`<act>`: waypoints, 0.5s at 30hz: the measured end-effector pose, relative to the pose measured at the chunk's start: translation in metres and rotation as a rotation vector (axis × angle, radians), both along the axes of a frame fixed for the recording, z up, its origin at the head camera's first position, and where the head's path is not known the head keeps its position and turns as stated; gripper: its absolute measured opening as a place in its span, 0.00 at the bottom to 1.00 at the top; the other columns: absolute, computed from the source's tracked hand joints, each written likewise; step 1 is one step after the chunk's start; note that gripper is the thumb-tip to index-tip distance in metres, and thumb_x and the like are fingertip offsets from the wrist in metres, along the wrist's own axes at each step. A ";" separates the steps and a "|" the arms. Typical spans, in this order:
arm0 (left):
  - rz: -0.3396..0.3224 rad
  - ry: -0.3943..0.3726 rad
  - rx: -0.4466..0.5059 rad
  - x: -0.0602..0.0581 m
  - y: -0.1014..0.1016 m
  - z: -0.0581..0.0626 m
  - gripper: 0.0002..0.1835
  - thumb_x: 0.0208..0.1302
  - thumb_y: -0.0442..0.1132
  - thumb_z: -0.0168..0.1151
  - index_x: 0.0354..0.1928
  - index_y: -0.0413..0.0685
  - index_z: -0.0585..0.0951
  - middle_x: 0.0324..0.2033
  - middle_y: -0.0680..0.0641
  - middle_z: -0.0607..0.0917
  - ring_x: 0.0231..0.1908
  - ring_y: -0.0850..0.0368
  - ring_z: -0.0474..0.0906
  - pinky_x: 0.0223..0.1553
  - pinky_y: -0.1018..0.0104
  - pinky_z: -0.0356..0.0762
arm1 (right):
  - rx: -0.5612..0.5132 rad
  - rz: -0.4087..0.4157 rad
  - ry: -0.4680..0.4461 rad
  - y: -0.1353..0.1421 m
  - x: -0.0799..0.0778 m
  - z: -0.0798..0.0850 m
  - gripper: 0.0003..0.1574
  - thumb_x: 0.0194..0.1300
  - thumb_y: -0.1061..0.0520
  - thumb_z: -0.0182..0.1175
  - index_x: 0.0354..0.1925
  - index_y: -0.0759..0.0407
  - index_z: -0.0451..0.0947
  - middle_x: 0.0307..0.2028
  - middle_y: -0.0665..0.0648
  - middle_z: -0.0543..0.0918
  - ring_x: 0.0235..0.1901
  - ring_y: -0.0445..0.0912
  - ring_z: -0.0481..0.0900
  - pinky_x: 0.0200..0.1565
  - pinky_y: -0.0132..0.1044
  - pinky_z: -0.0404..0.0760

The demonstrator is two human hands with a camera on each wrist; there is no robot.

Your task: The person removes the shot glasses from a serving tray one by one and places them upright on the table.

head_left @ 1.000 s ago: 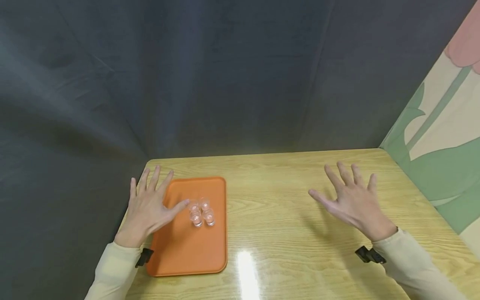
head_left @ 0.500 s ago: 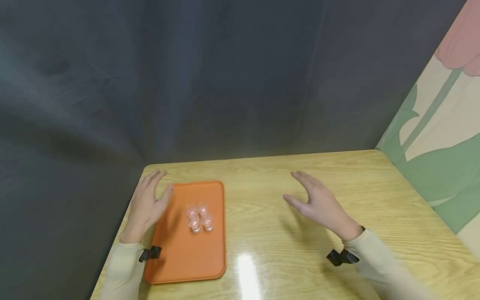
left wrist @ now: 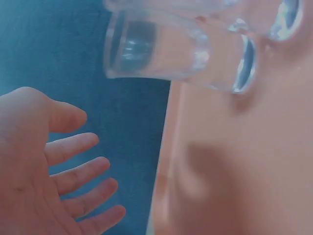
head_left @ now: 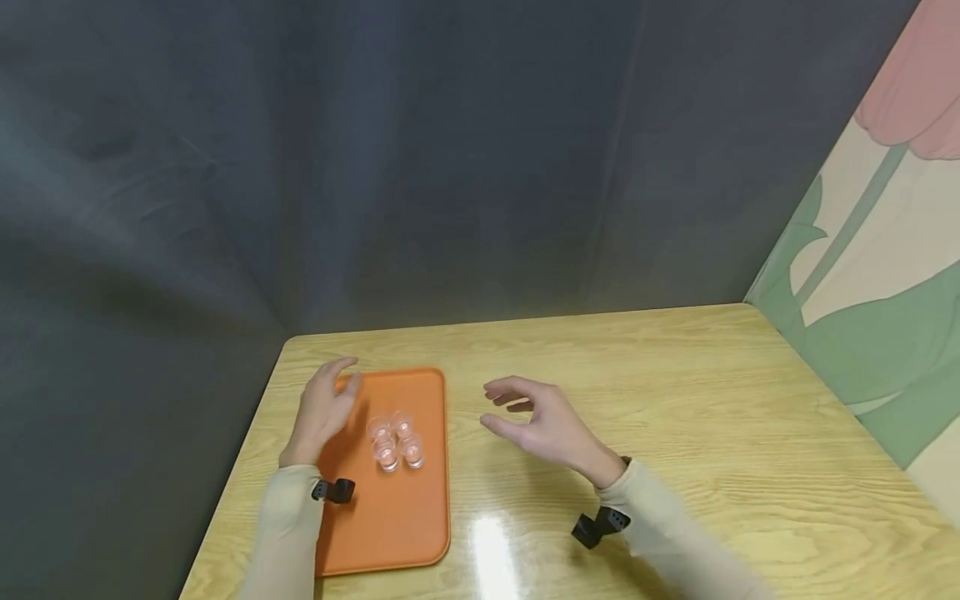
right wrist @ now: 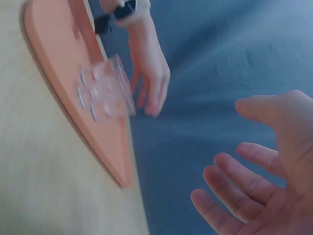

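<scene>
four clear glasses (head_left: 387,457) stand upright on the orange tray (head_left: 397,521), mouths up and thick bases down, so the long axis of each runs vertically. they are grouped two by two, close together, in the middle part of the tray, nearer its right side; whether they touch one another cannot be told. in the left wrist view they look tipped sideways only because that camera is turned: their bases meet the tray and their rims face away from it. the tray lies flat on the left part of the wooden worktop (head_left: 675,367), its long axis running from the near edge towards the far edge.

both hands are released and hold nothing. the left hand (head_left: 321,417) hangs above the tray's left side, fingers gently bent, thumb apart from them, well clear of the glasses. the right hand (head_left: 547,425) is over the worktop to the right of the tray, fingers loosely curved and pointing left towards it. behind the worktop hangs a dark curtain (head_left: 480,167).
</scene>
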State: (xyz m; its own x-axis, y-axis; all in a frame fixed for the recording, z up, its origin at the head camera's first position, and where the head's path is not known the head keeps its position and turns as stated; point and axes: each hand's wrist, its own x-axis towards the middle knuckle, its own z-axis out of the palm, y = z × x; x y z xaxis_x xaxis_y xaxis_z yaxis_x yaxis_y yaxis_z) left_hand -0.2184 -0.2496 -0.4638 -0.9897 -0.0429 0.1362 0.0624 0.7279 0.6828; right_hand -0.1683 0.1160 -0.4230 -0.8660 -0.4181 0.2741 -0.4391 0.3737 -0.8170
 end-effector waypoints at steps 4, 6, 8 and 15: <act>-0.008 -0.018 -0.015 -0.005 0.001 -0.008 0.25 0.83 0.42 0.52 0.74 0.38 0.74 0.74 0.31 0.72 0.74 0.30 0.68 0.75 0.33 0.65 | -0.023 0.066 -0.055 -0.021 0.000 -0.012 0.25 0.70 0.51 0.72 0.61 0.57 0.84 0.56 0.58 0.89 0.53 0.58 0.88 0.57 0.56 0.88; -0.014 -0.024 -0.036 -0.006 0.001 -0.012 0.25 0.82 0.40 0.52 0.74 0.37 0.74 0.74 0.31 0.73 0.74 0.29 0.68 0.75 0.34 0.65 | -0.036 0.092 -0.075 -0.030 0.001 -0.017 0.25 0.70 0.50 0.71 0.61 0.59 0.84 0.55 0.61 0.89 0.52 0.58 0.89 0.56 0.56 0.88; -0.020 -0.034 -0.059 -0.007 0.001 -0.014 0.24 0.82 0.39 0.52 0.73 0.37 0.74 0.74 0.30 0.72 0.74 0.29 0.68 0.75 0.34 0.65 | -0.046 0.108 -0.099 -0.039 0.001 -0.021 0.24 0.70 0.50 0.72 0.60 0.59 0.84 0.55 0.63 0.89 0.52 0.57 0.89 0.56 0.55 0.89; -0.030 -0.061 -0.110 -0.011 -0.003 -0.021 0.25 0.80 0.38 0.52 0.73 0.36 0.74 0.74 0.29 0.71 0.76 0.28 0.65 0.77 0.33 0.61 | -0.085 0.150 -0.169 -0.064 0.003 -0.029 0.21 0.68 0.55 0.73 0.57 0.60 0.85 0.54 0.65 0.88 0.51 0.58 0.89 0.54 0.48 0.90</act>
State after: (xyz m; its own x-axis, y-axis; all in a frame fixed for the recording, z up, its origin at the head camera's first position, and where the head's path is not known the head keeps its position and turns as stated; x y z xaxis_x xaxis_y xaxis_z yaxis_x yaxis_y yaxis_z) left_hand -0.2294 -0.2524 -0.4850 -0.9970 -0.0012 0.0777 0.0460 0.7973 0.6018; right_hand -0.1656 0.0518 -0.4521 -0.8325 -0.5272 0.1701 -0.3387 0.2414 -0.9094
